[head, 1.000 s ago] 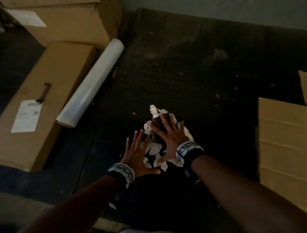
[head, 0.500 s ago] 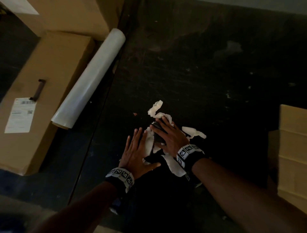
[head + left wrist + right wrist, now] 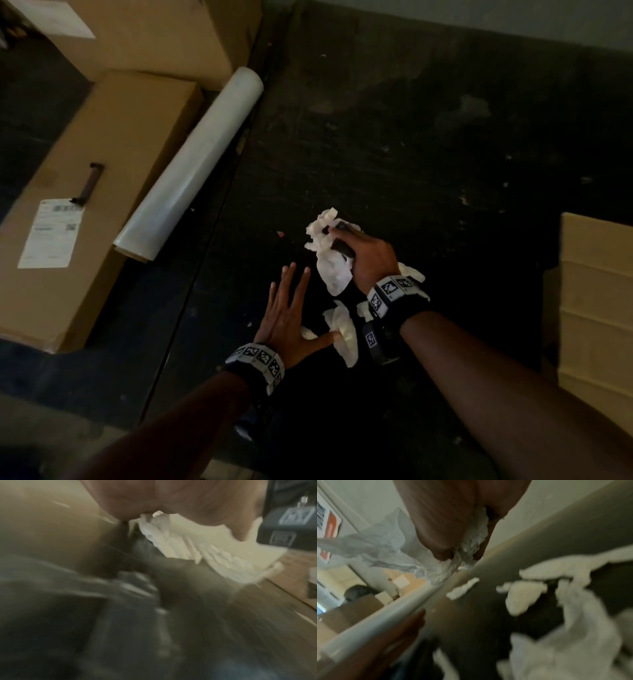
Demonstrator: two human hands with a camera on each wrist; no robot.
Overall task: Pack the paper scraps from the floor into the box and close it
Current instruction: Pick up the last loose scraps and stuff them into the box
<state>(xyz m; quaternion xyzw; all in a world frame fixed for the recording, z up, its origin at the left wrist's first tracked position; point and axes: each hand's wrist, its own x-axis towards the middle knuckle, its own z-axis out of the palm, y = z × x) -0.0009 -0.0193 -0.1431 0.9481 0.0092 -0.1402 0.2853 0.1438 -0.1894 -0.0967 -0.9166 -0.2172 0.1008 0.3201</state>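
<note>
My right hand (image 3: 368,255) has its fingers curled round a crumpled bunch of white paper scraps (image 3: 330,270), held over the dark floor. In the right wrist view the fingers (image 3: 443,550) clamp the paper bunch (image 3: 471,543), and a strip of it trails to the left. My left hand (image 3: 286,315) lies flat with straight fingers on the floor, its thumb touching a loose scrap (image 3: 344,334). That scrap (image 3: 197,550) shows under the palm in the left wrist view. More loose scraps (image 3: 522,597) lie below the right hand. A cardboard box (image 3: 596,301) is partly in view at the right edge.
A long flat carton (image 3: 85,192) with a label and a bigger carton (image 3: 147,31) stand at the left. A roll of clear film (image 3: 191,164) lies beside them. Dark scuffed floor (image 3: 411,137) stretches ahead to a pale wall.
The right hand went from lying spread on the paper pile to curling round a bunch and shifting right. Several scraps scattered. The left hand stayed flat on the floor.
</note>
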